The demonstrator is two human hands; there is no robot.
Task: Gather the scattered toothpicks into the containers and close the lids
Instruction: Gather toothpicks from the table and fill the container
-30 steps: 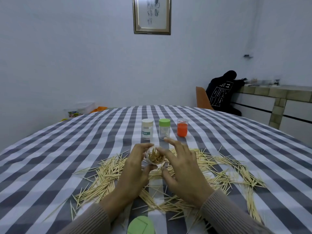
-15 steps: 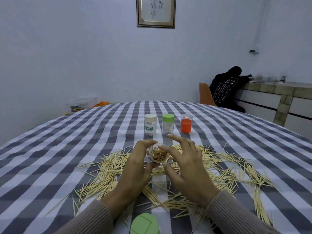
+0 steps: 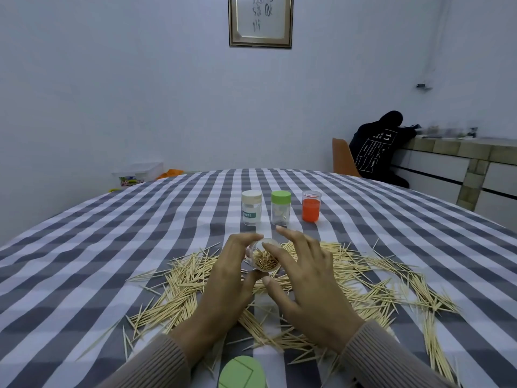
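Clear jar point(image 3: 263, 257), tilted mouth-up toward me and packed with picks, sits pinched in my left hand point(image 3: 228, 278), thumb under, fingers over the rim. Versus a second ago the right hand point(image 3: 305, 287) has slid its fingertips onto the jar mouth, fingers straight, holding nothing, looks like tamping the bundle level. Jar itself barely moved. My read: this jar is about full, capping comes next.

Green lid point(image 3: 242, 372) lies loose at 6 o'clock, at the near table edge, partly cut off by the frame. Reach back for it is short but close to the drop-off.

Loose picks point(image 3: 179, 289) ring the hands from 9 through 6 to 3 o'clock, thick pile at 3. Lots left to gather.

At 12 o'clock, well apart from the hands: white-lid jar point(image 3: 251, 208), green-lid jar point(image 3: 280, 208), both capped, and an orange jar point(image 3: 311, 206), no cap that I can see. Bare cloth point(image 3: 112, 247) between pile and jars, and wide at 9, gives room to sweep.
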